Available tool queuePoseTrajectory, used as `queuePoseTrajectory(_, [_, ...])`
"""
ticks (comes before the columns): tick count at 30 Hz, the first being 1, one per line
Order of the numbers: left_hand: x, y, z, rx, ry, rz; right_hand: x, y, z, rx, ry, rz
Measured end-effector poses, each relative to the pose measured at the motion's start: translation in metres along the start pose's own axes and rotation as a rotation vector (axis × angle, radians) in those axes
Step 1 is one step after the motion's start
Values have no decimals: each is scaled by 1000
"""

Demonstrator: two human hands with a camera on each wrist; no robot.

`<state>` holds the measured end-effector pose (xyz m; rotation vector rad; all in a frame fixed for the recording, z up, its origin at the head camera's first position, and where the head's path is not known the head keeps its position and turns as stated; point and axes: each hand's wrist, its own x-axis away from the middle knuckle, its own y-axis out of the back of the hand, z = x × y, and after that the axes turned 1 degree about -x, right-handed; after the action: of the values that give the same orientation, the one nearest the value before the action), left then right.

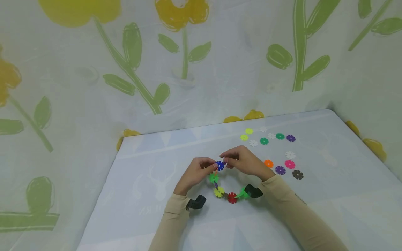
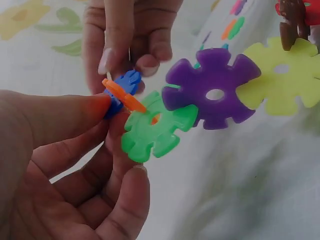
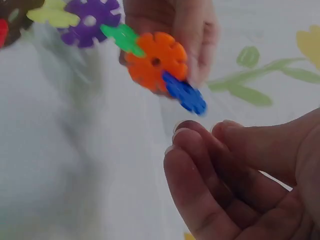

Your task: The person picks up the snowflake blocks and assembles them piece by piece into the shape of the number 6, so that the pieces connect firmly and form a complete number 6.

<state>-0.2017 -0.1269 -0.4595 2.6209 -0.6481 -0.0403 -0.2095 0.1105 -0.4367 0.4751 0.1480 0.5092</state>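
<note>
The left hand (image 1: 194, 173), left of the tabletop's (image 1: 138, 167) middle, pinches one end of a chain of notched plastic discs between thumb and fingers. The chain (image 1: 219, 192), about midway between the left and right edges, curves in an open loop; from the pinched end its discs run blue, orange, green, purple, yellow, brown, red and green, the last partly hidden behind a black wrist mount (image 1: 253, 191). The right hand (image 1: 248, 162) is just beside the blue disc (image 1: 221, 164); its fingers are loosely bent, the tips near the thumb, gripping nothing and, in the right wrist view, apart from that disc. Rightward, near the far edge, lie loose yellow, white, green and purple discs; nearer the wearer, toward the right edge, lie an orange (image 1: 268, 163), a purple (image 1: 280, 170), a white, a pink (image 1: 290, 164) and a dark disc (image 1: 297, 174).
</note>
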Motion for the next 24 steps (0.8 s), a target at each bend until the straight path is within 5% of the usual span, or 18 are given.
queuePoseTrajectory(14, [2, 4, 3, 48, 76, 13, 22, 54, -15, 101, -74, -166])
queuePoseTrajectory(24, [4, 7, 5, 55, 93, -11, 32, 62, -41, 338, -204, -68])
